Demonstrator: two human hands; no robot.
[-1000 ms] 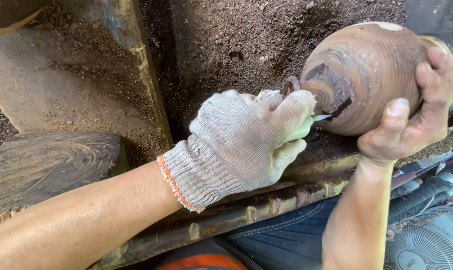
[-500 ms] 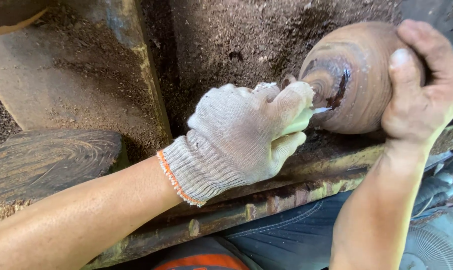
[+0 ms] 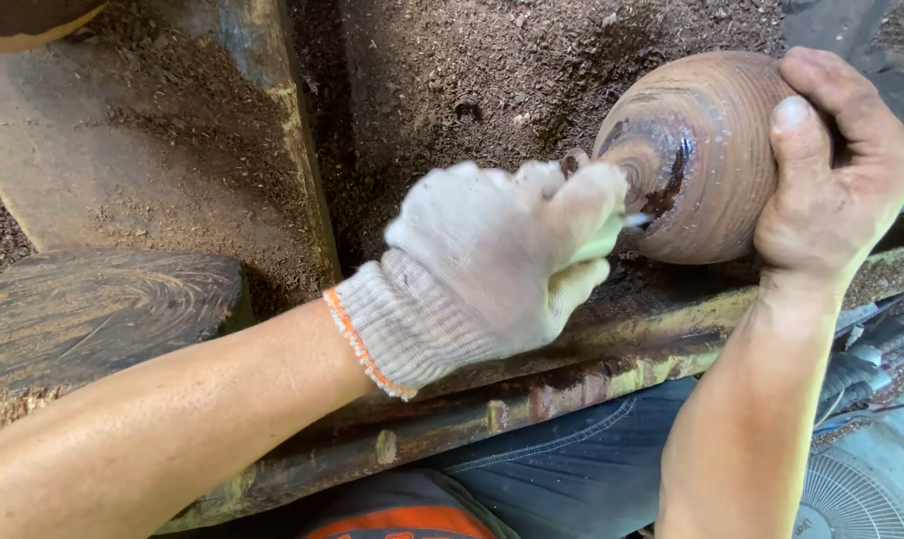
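A rounded, grooved wooden piece (image 3: 706, 160) with a dark centre sits at the upper right. My bare right hand (image 3: 836, 180) grips its right side, thumb laid across the front. My left hand (image 3: 502, 265), in a white knit glove with an orange cuff edge, is closed around a small pale tool (image 3: 633, 221). The tool's tip touches the dark centre of the wooden piece. Most of the tool is hidden inside the glove.
A dirty yellow metal rail (image 3: 532, 399) runs diagonally below the hands. Sawdust covers the bed (image 3: 452, 80) behind. A dark round wood block (image 3: 92, 309) lies at the left. Metal tools (image 3: 871, 359) and a fan grille (image 3: 861, 499) are at the lower right.
My right hand has shifted its grip from under the wooden piece up onto its right side. The gloved left hand has stayed at the centre with the tool.
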